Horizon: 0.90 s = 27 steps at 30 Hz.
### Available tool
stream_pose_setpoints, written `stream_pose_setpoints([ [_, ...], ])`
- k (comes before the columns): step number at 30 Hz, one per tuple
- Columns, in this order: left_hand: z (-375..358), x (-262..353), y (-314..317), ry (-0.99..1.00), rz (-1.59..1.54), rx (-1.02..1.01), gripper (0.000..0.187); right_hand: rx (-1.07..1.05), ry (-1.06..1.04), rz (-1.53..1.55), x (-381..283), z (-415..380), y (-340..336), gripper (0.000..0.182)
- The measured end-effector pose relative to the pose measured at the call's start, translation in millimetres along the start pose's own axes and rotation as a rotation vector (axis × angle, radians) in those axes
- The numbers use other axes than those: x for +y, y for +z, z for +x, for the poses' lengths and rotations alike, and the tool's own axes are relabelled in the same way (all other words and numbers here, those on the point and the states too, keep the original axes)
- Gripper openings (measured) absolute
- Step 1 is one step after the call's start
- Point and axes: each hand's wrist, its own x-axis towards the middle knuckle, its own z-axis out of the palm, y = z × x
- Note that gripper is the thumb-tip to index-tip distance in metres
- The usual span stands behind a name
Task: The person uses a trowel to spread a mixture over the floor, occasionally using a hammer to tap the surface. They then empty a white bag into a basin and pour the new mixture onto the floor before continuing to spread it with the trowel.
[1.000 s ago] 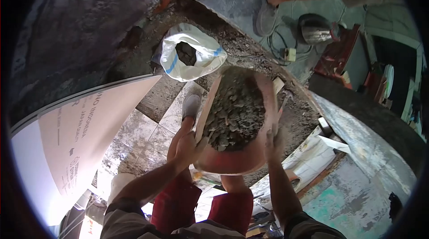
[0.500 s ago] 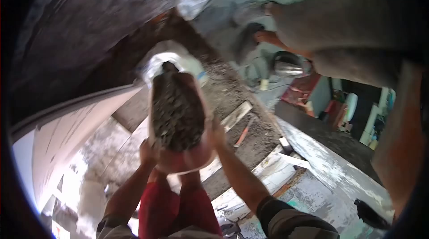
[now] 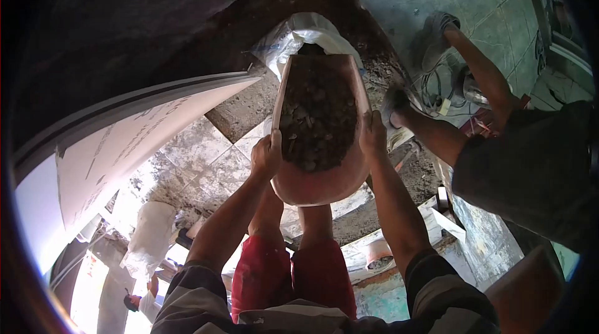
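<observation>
A pinkish scoop-shaped tub full of dark rubble is held out in front of me. My left hand grips its left rim, and my right hand grips the right rim. The tub's narrower far end meets the mouth of a white sack, which stands just beyond it. Part of the sack's dark opening shows above the rubble; its lower body is hidden behind the tub.
Another person's leg and shoe are close on the right, near cables. A long printed board leans on the left. Dirty tiles lie below. A further person appears at lower left.
The tub has come to the white sack's mouth, still in both hands. My view has shifted. The other person on the right has moved, with legs now nearer the sack.
</observation>
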Motion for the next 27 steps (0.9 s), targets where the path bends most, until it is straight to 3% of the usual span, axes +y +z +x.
stream_pose_setpoints([
  [2,10.6,0.2,-3.2,-0.051,-0.05,-0.042,0.064,0.013,-0.064,-0.029,5.9,10.6,5.6,0.033],
  [4,23.5,-4.3,-3.1,0.04,0.018,-0.001,0.066,0.033,-0.159,-0.024,13.1,19.9,12.4,0.034],
  [6,36.8,-1.3,-8.1,-0.002,0.052,-0.023,0.069,-0.009,-0.11,-0.03,1.1,27.8,11.4,0.033],
  [8,54.1,5.3,-13.7,-0.175,0.056,-0.101,0.071,-0.059,-0.053,-0.089,2.7,37.5,15.6,0.03],
  [9,51.3,26.9,-23.8,-0.205,0.101,-0.132,0.074,-0.03,-0.108,-0.129,11.3,42.6,20.8,0.031],
  [12,59.6,30.8,-25.6,-0.169,0.161,-0.088,0.072,0.019,-0.158,-0.181,10.3,44.7,28.9,0.032],
  [14,65.1,29.2,-26.6,-0.155,0.152,-0.086,0.07,0.004,-0.04,-0.133,-6.0,43.1,19.2,0.031],
  [15,65.7,28.4,-26.5,-0.15,0.144,-0.087,0.068,-0.022,-0.217,-0.246,-8.1,43.1,13.5,0.031],
  [18,63.9,32.4,-30.5,-0.167,-0.005,-0.14,0.065,-0.029,-0.327,-0.353,9.4,48.9,24.0,0.033],
  [21,72.7,15.5,-24.7,-0.142,0.045,-0.126,0.065,-0.081,-0.033,-0.147,10.8,50.0,26.9,0.037],
  [25,74.4,12.3,-18.2,-0.061,0.009,-0.129,0.065,-0.069,-0.06,-0.164,4.2,51.5,23.3,0.038],
  [27,70.2,-1.1,-14.7,-0.052,-0.092,-0.149,0.066,-0.081,0.037,-0.111,-17.9,42.9,12.2,0.039],
])
